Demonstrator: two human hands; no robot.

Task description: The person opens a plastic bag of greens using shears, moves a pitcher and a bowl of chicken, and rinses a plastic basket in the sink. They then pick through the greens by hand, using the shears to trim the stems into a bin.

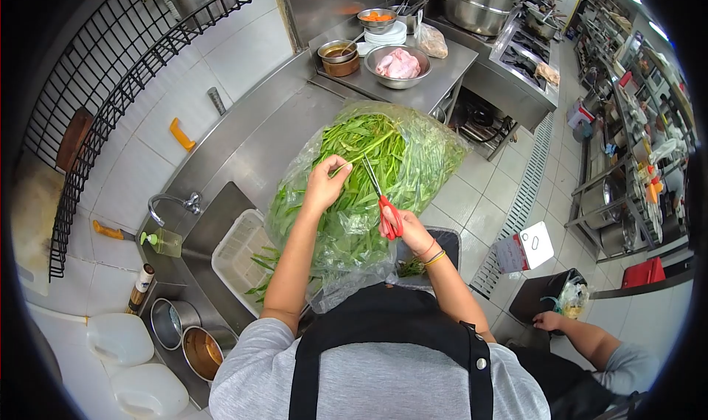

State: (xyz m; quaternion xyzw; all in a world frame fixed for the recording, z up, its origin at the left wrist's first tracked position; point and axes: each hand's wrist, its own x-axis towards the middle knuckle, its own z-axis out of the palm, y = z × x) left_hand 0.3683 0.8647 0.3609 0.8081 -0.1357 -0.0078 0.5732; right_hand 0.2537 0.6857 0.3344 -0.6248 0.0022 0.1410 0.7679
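Left hand [324,184] fingers pinch a thin green stem [366,152], right hand [410,232] grips red-handled scissors [383,210], blades open, over crinkly clear bag [435,151] of leafy greens.

Both bare arms are being extended forward from the short grey sleeves. The left arm is being held nearly straight, and the left hand [325,184] is being kept raised with fingers pinched together, the thumb pressed against the fingertips. The right arm is being bent at the elbow, bands being worn at the wrist. The right hand [413,232] is being kept curled closed, knuckles turned upward.
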